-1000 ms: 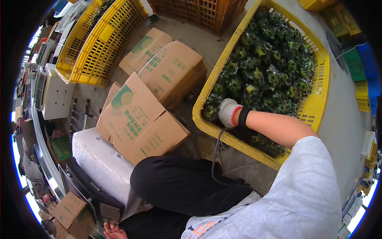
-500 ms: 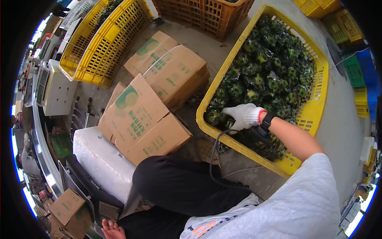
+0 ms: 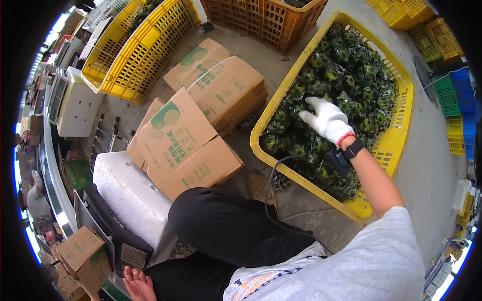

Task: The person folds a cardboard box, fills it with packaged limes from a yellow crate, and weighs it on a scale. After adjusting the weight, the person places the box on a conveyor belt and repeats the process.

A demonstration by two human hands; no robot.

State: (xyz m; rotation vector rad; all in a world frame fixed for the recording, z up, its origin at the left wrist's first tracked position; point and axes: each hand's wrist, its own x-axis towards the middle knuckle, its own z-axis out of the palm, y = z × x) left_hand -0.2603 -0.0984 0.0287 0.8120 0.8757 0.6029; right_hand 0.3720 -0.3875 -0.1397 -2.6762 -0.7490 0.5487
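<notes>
My right hand (image 3: pixel 325 119), in a white glove with a red cuff, is over the yellow crate (image 3: pixel 301 178), its thumb and fingers apart. Beneath it, many green fruits in clear wrapping (image 3: pixel 346 65) fill the crate. Nothing shows between the gloved fingers. A black watch and a dark device are on that wrist. My left hand (image 3: pixel 139 284), bare, lies palm up at the bottom left beside my dark trouser leg, its fingers loosely spread and holding nothing.
Flattened cardboard boxes (image 3: pixel 183 145) lie left of the crate, beside a white foam box (image 3: pixel 133 185). A yellow basket (image 3: pixel 145 47) and an orange crate (image 3: pixel 266 22) stand behind. A dark cable (image 3: pixel 271 200) runs over the yellow crate's edge.
My right hand has moved up and right, from the crate's near-left corner to above its middle, and its fingers have spread. My left hand has moved slightly up and left.
</notes>
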